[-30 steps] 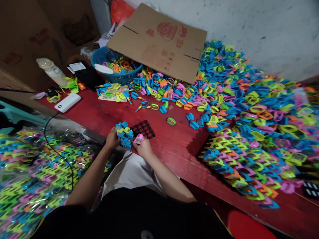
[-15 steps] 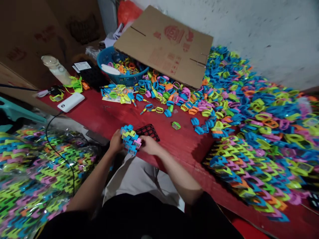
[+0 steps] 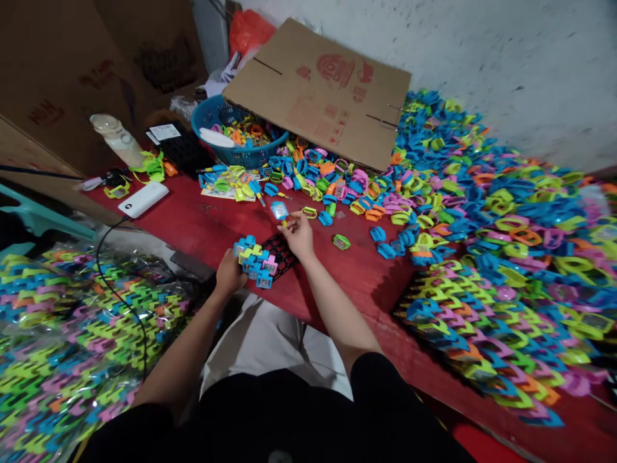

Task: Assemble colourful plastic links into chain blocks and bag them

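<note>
1. Your right hand [image 3: 299,235] pinches one blue-faced toy watch [image 3: 279,211] with the fingers, above the red table [image 3: 207,218].
2. Your left hand [image 3: 229,272] is closed around a cluster of linked toy watches [image 3: 255,259], beside a black plastic grid [image 3: 283,249].
3. Linked rows lie in a plastic bag [image 3: 72,334] at your left; a big heap of loose watches [image 3: 501,218] lies at right.

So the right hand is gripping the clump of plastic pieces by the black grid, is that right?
Not quite: the head view shows the left hand gripping the clump by the black grid. The right hand holds a small toy.
</note>
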The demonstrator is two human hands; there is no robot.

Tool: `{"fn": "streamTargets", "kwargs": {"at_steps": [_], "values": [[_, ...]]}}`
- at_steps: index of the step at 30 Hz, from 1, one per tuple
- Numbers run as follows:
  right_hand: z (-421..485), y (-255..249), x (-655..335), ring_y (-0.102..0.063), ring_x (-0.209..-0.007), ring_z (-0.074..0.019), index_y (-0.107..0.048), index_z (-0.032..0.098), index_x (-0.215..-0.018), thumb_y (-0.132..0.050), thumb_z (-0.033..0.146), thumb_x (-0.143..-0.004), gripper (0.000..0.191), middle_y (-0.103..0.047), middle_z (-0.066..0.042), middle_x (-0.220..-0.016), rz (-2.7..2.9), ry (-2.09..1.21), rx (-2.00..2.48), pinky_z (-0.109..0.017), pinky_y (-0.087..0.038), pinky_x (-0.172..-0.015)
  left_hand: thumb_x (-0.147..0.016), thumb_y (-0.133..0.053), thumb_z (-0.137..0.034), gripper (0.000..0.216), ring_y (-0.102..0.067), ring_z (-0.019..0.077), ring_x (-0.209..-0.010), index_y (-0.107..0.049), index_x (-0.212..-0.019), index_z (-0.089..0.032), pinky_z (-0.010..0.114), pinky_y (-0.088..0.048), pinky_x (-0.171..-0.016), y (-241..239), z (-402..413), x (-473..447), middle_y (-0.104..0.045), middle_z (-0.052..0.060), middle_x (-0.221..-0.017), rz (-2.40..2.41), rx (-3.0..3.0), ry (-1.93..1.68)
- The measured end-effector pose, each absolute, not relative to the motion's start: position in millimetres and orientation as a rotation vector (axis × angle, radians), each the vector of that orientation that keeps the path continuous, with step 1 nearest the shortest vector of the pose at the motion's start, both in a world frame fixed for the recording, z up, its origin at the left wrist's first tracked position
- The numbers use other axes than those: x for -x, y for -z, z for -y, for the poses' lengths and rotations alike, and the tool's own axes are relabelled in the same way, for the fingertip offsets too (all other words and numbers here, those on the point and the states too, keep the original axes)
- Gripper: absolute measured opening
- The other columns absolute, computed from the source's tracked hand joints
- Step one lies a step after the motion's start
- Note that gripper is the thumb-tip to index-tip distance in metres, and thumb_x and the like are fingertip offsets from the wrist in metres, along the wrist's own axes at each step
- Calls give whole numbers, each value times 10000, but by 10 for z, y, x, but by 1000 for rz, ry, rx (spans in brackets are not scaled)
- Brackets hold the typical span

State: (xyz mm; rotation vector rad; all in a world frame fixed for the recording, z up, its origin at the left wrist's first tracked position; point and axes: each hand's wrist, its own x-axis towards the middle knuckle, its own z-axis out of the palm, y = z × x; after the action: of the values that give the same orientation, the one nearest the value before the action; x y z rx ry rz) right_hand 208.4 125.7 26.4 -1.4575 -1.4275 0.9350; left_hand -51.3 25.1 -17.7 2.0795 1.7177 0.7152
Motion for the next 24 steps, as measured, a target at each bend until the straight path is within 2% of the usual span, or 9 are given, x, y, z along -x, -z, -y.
{"fn": "streamTargets", "kwargs": {"at_steps": [3,5,9,11,15,18,21,24], "values": [[-689,-134,-2287,-694,-686,-203,-757,217,-985,-900,552,-866,383,-762,-18,-802,1368,-1309,1231,-329,-614,-695,-800,-729,-228,325,-700,432,-1268,-745,-1124,-222,545,-599,-1087,205,-253,502,-782,176,-1198,-1729,-2113,-705],[-350,-75,-2324,-740,-716,-228,-778,221,-881,-940,594,-803,414,-803,-45,-800,1395,-1418,1186,-354,-648,-732,-817,-719,-242,283,-695,434,-1265,-738,-1098,-218,550,-588,-1097,207,-255,497,-778,180,-1199,-1744,-2128,-702],[-59,-76,-2257,-788,-809,-258,-781,241,-822,-955,458,-791,281,-862,-81,-888,1439,-1335,1291,-365,-664,-798,-856,-720,-292,253,-685,420,-1258,-740,-1098,-222,534,-580,-1093,179,-258,490,-778,166,-1190,-1762,-2129,-674],[-87,-120,-2235,-773,-792,-241,-758,251,-788,-913,378,-835,206,-851,-64,-864,1525,-1281,1334,-337,-637,-774,-881,-716,-321,230,-684,422,-1250,-745,-1088,-225,535,-580,-1080,164,-259,490,-777,168,-1193,-1753,-2123,-650],[-180,-192,-2223,-716,-751,-199,-691,248,-718,-814,203,-871,201,-788,-12,-781,1805,-1161,1337,-290,-590,-780,-893,-733,-340,197,-689,417,-1225,-738,-1055,-228,531,-578,-1068,160,-257,488,-771,169,-1193,-1761,-2113,-655],[-131,-195,-2165,-756,-886,-231,-755,239,-843,-777,112,-844,130,-835,-38,-947,1916,-1077,1325,-319,-614,-874,-898,-735,-334,190,-700,396,-1191,-733,-1064,-242,510,-591,-1049,166,-255,481,-782,156,-1189,-1769,-2115,-684],[-49,-189,-2112,-787,-1025,-275,-798,231,-966,-782,70,-818,219,-853,-88,-1123,1957,-1031,1336,-370,-632,-962,-899,-740,-357,246,-706,402,-1197,-743,-1120,-250,522,-601,-1056,161,-251,475,-793,149,-1221,-1756,-2122,-695],[-157,-220,-2175,-792,-980,-261,-807,219,-976,-782,61,-806,233,-853,-68,-1084,2005,-1154,1258,-356,-632,-935,-886,-746,-359,240,-715,414,-1210,-752,-1099,-249,537,-605,-1069,153,-245,483,-803,147,-1204,-1743,-2126,-697]]}}
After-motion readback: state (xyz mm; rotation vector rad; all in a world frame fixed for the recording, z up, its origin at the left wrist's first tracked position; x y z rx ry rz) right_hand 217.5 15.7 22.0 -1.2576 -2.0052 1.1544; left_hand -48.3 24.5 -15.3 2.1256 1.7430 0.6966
